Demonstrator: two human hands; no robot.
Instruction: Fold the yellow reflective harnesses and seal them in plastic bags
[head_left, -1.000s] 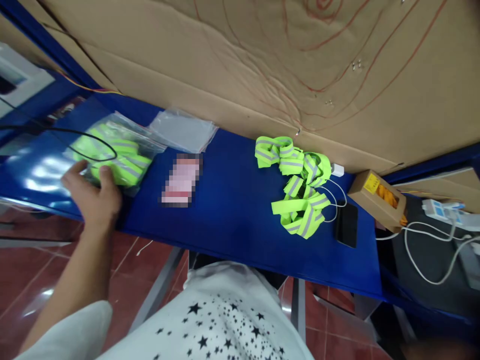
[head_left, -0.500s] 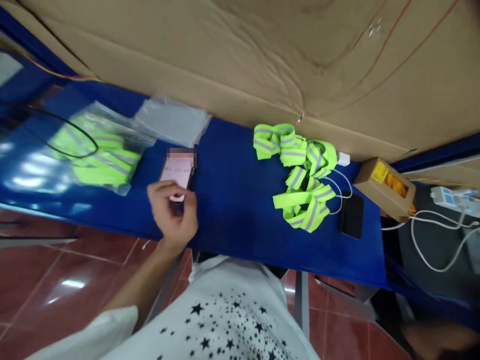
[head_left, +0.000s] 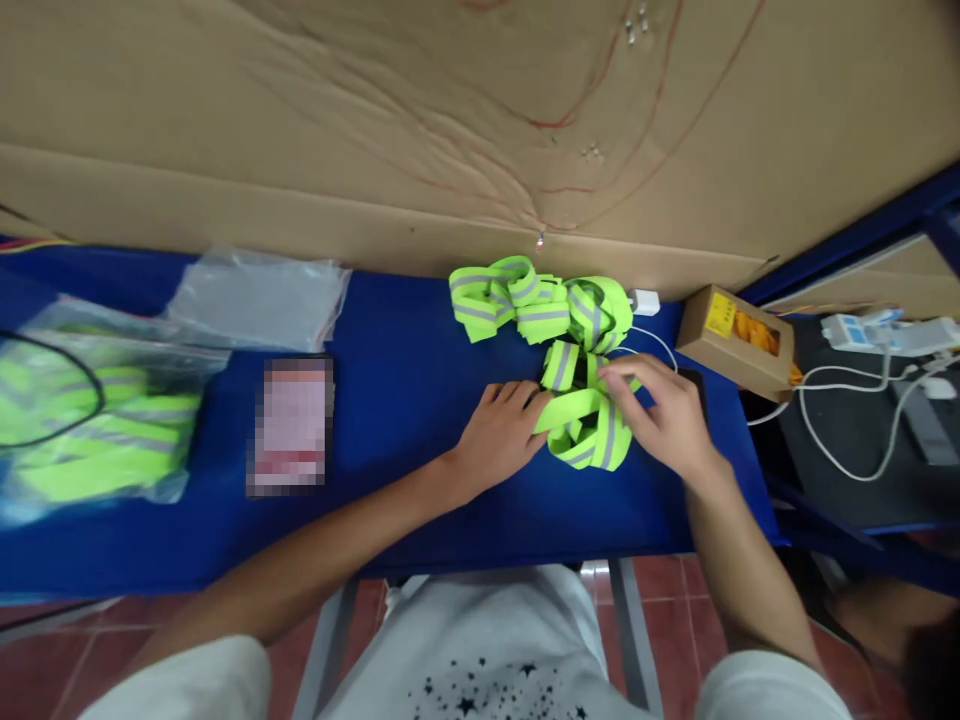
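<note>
Fluorescent yellow-green reflective straps with grey stripes [head_left: 544, 315] lie in looped bundles on the blue table. At the near bundle [head_left: 592, 450], my left hand [head_left: 501, 437] has its fingers closed on the left end of a strap. On the other side of that bundle, my right hand [head_left: 661, 412] pinches a strap between thumb and fingers. The fingertips of both hands are partly covered by the straps and the hands themselves.
To the left lie a phone with a lit, blurred screen [head_left: 292, 425], clear plastic bags [head_left: 255, 300] and a bag of similar straps [head_left: 112, 430]. A white charger [head_left: 645, 302], a dark phone [head_left: 697, 385] and a cardboard box [head_left: 735, 350] are at right.
My left hand has moved right, from the lit phone to the near strap bundle. My right hand has come into view and taken hold of a strap. The camera view has shifted right.
</note>
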